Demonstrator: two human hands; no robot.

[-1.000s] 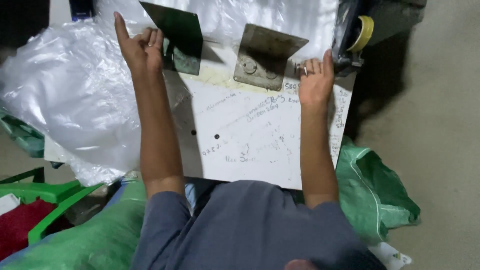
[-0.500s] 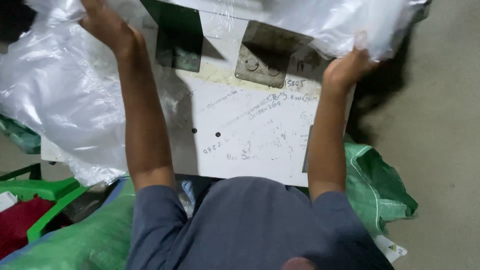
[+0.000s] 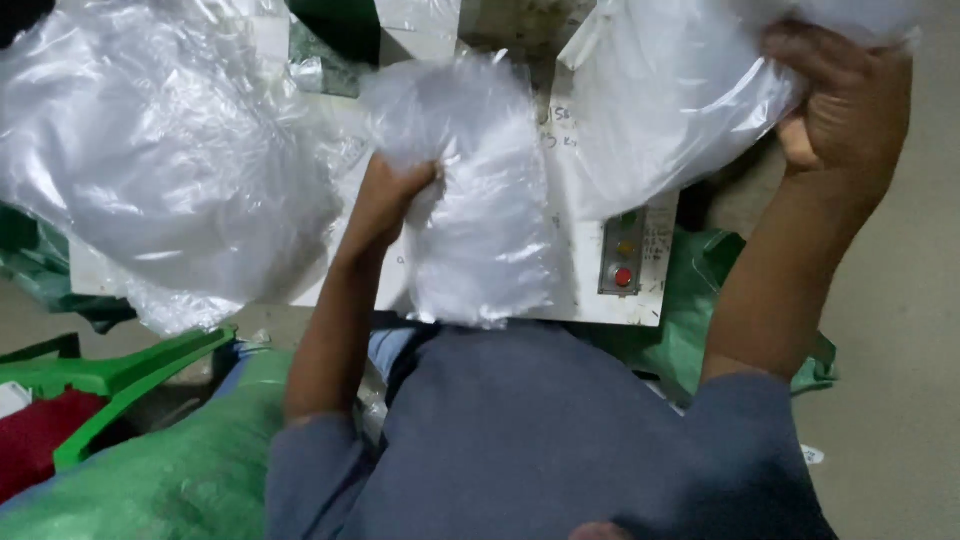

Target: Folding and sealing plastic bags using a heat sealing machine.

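Note:
My left hand [image 3: 385, 195] grips a bunched clear plastic sheet [image 3: 480, 210] over the middle of a white worktable [image 3: 585, 290]; the sheet hangs down in front of my chest. Raised at the upper right, my right hand [image 3: 845, 105] is closed on the other end of the clear plastic [image 3: 670, 90], which stretches between both hands. The plastic hides most of the metal fixtures at the table's far side.
A large heap of clear plastic [image 3: 150, 160] lies on the left of the table. A small panel with three coloured buttons [image 3: 622, 250] sits at the table's right front edge. Green sacks [image 3: 170, 470] and a green plastic frame [image 3: 110, 375] are at lower left; more green sacking [image 3: 700, 290] is on the right.
Both hands took hold of the plastic at the far side of the table and pulled it toward me. The left hand came down to the table's middle; the right stayed raised.

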